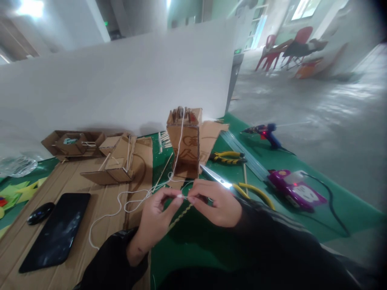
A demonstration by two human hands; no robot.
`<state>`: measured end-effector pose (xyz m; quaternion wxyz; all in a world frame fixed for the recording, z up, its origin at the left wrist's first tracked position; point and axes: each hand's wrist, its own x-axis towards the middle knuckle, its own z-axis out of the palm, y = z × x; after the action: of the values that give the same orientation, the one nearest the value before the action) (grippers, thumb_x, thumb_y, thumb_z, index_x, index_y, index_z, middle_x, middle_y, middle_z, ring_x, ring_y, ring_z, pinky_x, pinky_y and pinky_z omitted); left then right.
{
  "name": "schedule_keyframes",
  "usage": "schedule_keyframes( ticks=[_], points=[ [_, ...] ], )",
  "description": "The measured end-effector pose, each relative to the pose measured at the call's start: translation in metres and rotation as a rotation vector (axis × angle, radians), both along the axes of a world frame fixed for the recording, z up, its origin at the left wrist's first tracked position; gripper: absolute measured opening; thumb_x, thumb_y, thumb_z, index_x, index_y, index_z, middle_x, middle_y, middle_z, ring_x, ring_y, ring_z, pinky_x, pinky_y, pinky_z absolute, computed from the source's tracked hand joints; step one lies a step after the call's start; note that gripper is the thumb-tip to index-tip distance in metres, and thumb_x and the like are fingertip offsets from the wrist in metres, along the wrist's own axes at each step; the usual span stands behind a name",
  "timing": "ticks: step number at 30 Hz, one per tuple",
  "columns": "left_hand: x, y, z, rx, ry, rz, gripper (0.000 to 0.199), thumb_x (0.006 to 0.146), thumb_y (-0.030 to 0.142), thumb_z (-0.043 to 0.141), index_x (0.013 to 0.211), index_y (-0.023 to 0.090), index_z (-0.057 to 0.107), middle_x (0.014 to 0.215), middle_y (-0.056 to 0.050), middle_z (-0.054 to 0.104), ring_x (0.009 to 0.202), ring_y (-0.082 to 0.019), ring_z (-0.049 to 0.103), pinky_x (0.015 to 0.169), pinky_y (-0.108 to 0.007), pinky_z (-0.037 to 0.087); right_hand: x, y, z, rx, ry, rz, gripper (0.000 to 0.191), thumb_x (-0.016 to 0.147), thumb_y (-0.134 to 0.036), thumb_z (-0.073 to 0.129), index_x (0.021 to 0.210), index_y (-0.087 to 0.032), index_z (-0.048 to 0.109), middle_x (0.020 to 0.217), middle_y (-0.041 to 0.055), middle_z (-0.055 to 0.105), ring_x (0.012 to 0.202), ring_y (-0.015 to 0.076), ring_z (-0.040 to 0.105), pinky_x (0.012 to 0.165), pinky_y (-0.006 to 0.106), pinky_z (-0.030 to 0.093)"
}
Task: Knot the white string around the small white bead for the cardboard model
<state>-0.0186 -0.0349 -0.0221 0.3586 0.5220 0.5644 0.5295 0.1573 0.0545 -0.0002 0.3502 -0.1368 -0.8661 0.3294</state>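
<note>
Two bare hands meet just in front of a cardboard tower (192,141), working on the white string (180,139). The left hand (154,217) has its thumb and index fingers pinched narrow on the string, and the right hand (217,203) pinches it close beside, apparently so that the short stretch between them can be handled finely. Whether there is a knot there is too small to tell. The string hangs over the tower's top and down its front, which seems to give it support from above; its slack lies in loose loops over the cardboard sheet (102,197) to the left, likely leaving enough give for the fingers not to tug the tower. The tower stands upright on the green counter (178,257). Scissors (217,176) lie beyond the right hand, their tip near the tower's base, within easy reach, it seems, with pliers (228,157) behind. The glue gun (269,135) sits farther off, probably keeping its nozzle away from the hands.
</note>
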Motion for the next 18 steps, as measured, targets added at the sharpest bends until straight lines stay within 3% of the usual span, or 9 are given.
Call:
schedule_keyframes(
  ticks=[7, 14, 18],
  points=[
    [0.0028, -0.0011, 0.003, -0.032, -0.184, -0.043, 0.01, 0.083, 0.027, 0.066, 0.088, 0.018, 0.067, 0.086, -0.002, 0.069, 0.081, -0.014, 0.064, 0.075, -0.022, 0.051, -0.0011, 0.0006, 0.0005, -0.045, -0.039, 0.007, 0.016, 0.086, -0.015, 0.053, 0.074, -0.014, 0.062, 0.067, 0.0022, 0.053, 0.059, 0.0113, 0.048, 0.053, 0.023, 0.037],
    [0.0003, -0.0006, -0.0024, -0.214, -0.476, -0.238, 0.015, 0.08, 0.03, 0.07, 0.088, 0.017, 0.07, 0.08, -0.003, 0.069, 0.074, -0.014, 0.064, 0.072, -0.025, 0.051, -0.0018, 0.0029, 0.0013, -0.136, -0.083, 0.054, 0.016, 0.085, -0.012, 0.055, 0.074, -0.013, 0.066, 0.066, 0.0019, 0.058, 0.059, 0.011, 0.051, 0.054, 0.022, 0.039],
    [0.0015, 0.0001, 0.0008, -0.262, -0.51, -0.304, 0.016, 0.08, 0.029, 0.07, 0.089, 0.016, 0.07, 0.083, -0.005, 0.069, 0.076, -0.016, 0.065, 0.074, -0.029, 0.053, -0.0024, 0.0037, -0.0001, -0.138, -0.123, 0.04, 0.015, 0.082, -0.008, 0.055, 0.074, -0.013, 0.067, 0.067, 0.0019, 0.06, 0.061, 0.0118, 0.054, 0.057, 0.022, 0.041]
  ],
)
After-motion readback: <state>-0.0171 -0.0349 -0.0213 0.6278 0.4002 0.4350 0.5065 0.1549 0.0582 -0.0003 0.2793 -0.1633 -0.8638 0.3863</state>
